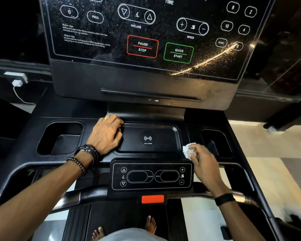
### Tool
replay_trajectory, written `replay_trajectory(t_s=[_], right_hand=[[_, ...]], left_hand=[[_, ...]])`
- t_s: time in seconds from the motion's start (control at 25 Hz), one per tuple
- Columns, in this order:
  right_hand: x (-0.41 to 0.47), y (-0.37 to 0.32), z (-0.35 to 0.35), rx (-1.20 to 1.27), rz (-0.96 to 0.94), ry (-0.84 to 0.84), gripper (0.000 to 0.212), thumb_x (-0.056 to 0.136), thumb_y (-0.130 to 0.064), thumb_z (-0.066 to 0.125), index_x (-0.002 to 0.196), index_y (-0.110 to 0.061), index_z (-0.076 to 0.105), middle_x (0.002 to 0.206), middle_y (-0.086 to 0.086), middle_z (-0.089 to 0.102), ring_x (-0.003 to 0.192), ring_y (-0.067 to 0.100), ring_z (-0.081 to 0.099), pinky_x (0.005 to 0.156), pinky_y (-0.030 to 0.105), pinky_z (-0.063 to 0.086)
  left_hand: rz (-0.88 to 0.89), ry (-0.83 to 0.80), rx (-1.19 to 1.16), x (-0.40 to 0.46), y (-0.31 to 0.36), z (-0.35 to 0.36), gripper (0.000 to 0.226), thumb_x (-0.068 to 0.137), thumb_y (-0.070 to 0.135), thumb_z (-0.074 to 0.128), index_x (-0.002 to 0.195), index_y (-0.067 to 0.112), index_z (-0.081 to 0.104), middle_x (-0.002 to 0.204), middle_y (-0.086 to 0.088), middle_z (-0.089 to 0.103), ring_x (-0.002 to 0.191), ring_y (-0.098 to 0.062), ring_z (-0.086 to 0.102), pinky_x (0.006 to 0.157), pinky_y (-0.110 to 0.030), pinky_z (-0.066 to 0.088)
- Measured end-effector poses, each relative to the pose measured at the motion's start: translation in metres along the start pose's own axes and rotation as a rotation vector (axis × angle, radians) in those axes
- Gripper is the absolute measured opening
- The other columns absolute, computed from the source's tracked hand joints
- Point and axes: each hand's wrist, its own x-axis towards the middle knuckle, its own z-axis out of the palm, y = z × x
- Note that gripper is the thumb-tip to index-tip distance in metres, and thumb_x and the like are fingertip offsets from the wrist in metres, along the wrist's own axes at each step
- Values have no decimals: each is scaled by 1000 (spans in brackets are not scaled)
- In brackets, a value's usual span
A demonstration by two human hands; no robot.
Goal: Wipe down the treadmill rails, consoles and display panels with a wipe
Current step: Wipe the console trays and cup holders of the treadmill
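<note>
Your right hand [202, 161] pinches a crumpled white wipe [188, 149] beside the charging tray [163, 146] while your left hand [106, 134] rests on the console [92, 124].

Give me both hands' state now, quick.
Left hand: open, resting flat on the console beside the charging tray.
Right hand: holding the wipe.

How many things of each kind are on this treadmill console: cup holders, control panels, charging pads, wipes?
Cup holders: 2, left and right
Control panels: 2, big display panel and small panel
Charging pads: 1
Wipes: 1, held in the right hand
Total: 6
</note>
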Motion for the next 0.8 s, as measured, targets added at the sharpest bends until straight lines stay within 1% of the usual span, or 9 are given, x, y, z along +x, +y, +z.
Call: replay_trajectory(t_s=[0.04,0.12,0.2,0.24,0.32,0.4,0.48,0.64,0.8], right_hand=[[-5,-1,-1,-24,-47,-20,14,96,-22,64,109,-26,62,101,-12,62,87,10,61,74,35,51],[-10,7,-13,-59,-52,-49,10,96,-30,64,107,-29,62,90,-16,60,78,0,57,64,28,44],[-6,16,-23,-76,52,-17,5,95,-29,67,99,-30,63,80,-15,60,73,0,56,59,23,37],[-1,17,-24,-66,114,30,5,94,-27,68,94,-30,63,78,-14,61,72,6,58,58,23,36],[7,11,-13,-43,169,108,9,93,-19,69,90,-26,64,79,-12,62,74,14,61,61,26,40],[7,-3,3,-11,122,114,11,92,-14,69,88,-22,65,83,-11,61,74,14,58,64,30,45],[0,-6,9,21,68,81,11,91,-16,71,87,-24,65,84,-14,61,73,12,58,64,34,48],[2,10,-10,-13,133,85,11,90,-24,74,83,-28,66,77,-14,65,71,8,61,62,28,43],[33,-2,-4,-48,225,97,18,91,-24,71,78,-29,58,76,-10,63,79,20,63,69,29,40]], left_hand=[[6,-4,10,0,0,0,41,84,30,39,107,8,65,103,-7,61,93,-30,57,83,-43,45],[11,-10,25,0,0,0,42,84,30,38,107,8,66,102,-7,60,91,-30,56,82,-44,45],[12,-19,37,1,0,-2,43,84,30,38,107,7,66,101,-7,60,91,-31,56,81,-45,45],[15,-21,44,2,1,-2,43,84,31,38,107,7,66,100,-8,60,90,-31,56,80,-45,45],[18,-23,52,2,1,-2,43,83,31,38,106,7,66,100,-8,61,90,-31,56,79,-45,46],[20,-29,51,3,2,-2,42,83,30,39,106,8,66,100,-8,60,90,-32,56,79,-45,46],[23,-34,48,2,2,-2,41,82,30,40,105,8,66,100,-9,60,90,-33,56,78,-45,47],[13,-32,43,1,2,-2,40,83,29,40,105,8,66,100,-9,59,91,-33,56,80,-45,46],[15,-18,26,1,2,-1,39,83,29,40,105,8,65,100,-9,59,91,-32,55,80,-46,47]])
